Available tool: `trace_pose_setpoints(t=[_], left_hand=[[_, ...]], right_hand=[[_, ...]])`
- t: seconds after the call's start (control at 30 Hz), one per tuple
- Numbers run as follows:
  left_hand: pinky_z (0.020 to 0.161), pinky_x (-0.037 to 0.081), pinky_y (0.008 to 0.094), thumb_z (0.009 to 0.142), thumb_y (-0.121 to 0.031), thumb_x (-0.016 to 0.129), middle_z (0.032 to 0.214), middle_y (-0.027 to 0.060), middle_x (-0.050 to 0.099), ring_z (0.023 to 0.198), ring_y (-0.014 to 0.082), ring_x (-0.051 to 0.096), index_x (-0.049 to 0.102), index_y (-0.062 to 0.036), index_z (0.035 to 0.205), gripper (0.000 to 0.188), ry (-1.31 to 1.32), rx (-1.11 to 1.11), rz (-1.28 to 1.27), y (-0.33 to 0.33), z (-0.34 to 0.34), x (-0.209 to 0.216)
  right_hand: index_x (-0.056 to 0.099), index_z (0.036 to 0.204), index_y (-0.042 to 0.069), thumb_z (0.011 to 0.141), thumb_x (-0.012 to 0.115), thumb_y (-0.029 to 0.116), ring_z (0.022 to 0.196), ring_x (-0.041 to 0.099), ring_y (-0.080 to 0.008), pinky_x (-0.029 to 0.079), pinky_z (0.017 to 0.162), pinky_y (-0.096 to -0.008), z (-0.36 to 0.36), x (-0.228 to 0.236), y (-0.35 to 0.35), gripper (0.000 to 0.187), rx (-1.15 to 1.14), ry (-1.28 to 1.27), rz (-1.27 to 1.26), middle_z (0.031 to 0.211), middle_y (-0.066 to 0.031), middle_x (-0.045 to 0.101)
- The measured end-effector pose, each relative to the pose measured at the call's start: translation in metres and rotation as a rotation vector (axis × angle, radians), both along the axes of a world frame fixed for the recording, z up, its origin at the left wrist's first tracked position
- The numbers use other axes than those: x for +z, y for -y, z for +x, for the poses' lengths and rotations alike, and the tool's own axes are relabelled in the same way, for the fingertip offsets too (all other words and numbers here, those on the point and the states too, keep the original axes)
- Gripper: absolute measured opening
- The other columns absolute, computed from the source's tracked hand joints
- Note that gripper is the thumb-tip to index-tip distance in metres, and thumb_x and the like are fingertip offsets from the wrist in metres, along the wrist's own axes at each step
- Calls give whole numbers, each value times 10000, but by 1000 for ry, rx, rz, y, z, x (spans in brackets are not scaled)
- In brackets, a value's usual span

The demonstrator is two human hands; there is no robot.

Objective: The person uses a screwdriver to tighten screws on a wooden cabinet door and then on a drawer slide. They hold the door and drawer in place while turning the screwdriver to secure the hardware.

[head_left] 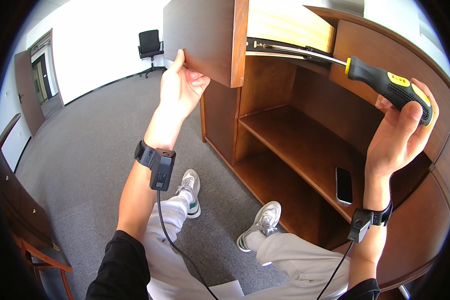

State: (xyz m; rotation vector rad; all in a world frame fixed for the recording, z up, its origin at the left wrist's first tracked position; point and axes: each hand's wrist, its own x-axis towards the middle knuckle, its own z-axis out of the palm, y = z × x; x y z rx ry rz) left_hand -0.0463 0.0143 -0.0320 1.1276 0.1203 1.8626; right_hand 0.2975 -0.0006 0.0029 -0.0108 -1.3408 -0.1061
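Observation:
A drawer with a dark brown front is pulled out of a wooden cabinet. My left hand grips the drawer's lower edge, thumb against the outer face and the other fingers bent beneath. Wrapped in my right hand is a screwdriver with a black and yellow handle. Its long metal shaft points left along the black slide rail below the drawer's pale wooden side. The tip lies near a screw on the rail; whether it touches cannot be made out.
A phone lies on the cabinet's middle shelf, below my right hand. My feet stand on grey carpet before the cabinet. A black office chair is by the far wall, and dark wooden furniture stands at the left.

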Motion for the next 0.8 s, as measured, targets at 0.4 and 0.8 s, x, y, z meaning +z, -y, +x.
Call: trace_pose_setpoints(t=[0.4, 0.8], left_hand=[[544, 407, 176, 1042, -315, 441, 778, -62, 588, 592, 15, 482, 569, -126, 993, 234, 3, 6, -13, 2, 2, 1], [530, 406, 167, 1044, -317, 434, 765, -76, 567, 595, 10, 478, 560, -134, 986, 229, 15, 37, -23, 2, 5, 2]], right_hand=[[477, 1215, -20, 948, 604, 402, 716, 637, -170, 523, 673, -264, -3, -1, -1, 515, -47, 47, 60, 954, -137, 652], [555, 1187, -9, 887, 695, 166, 723, 604, -124, 510, 572, -223, 8, 11, 29, 375, -316, 182, -49, 929, -80, 624]])
